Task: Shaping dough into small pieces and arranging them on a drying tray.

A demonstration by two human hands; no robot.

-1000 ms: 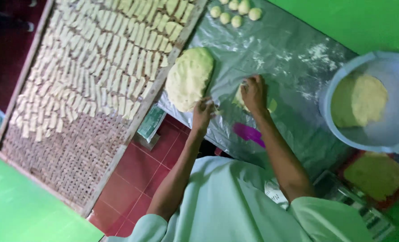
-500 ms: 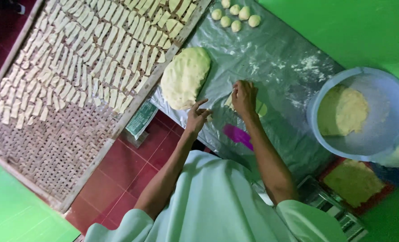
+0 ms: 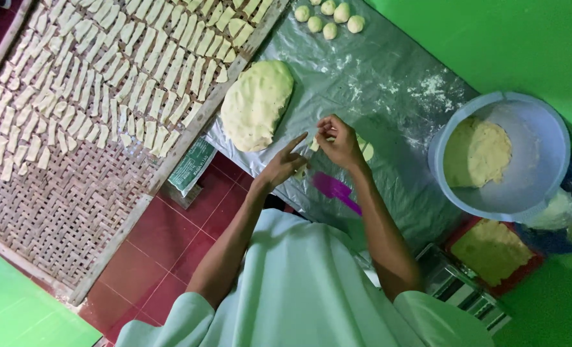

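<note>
Both hands meet over the grey plastic sheet (image 3: pixel 389 83). Right hand (image 3: pixel 340 142) pinches a small dough piece (image 3: pixel 365 149), fingers curled. Left hand (image 3: pixel 284 166) is half open, forefinger out, maybe touching a dough scrap; view unclear. Flat dough slab (image 3: pixel 257 104) at 10 o'clock of the hands. Purple scraper (image 3: pixel 335 190) at 6 o'clock. Bucket (image 3: pixel 536 193) at 3 o'clock. Woven tray (image 3: pixel 61 205) at 9 o'clock.

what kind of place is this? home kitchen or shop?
Probably a small home or cottage snack-making spot, worked on the floor. Signs: a woven bamboo tray lined with cut dough strips, a plastic sheet carrying a flattened dough slab, and a basin of dough.
</note>
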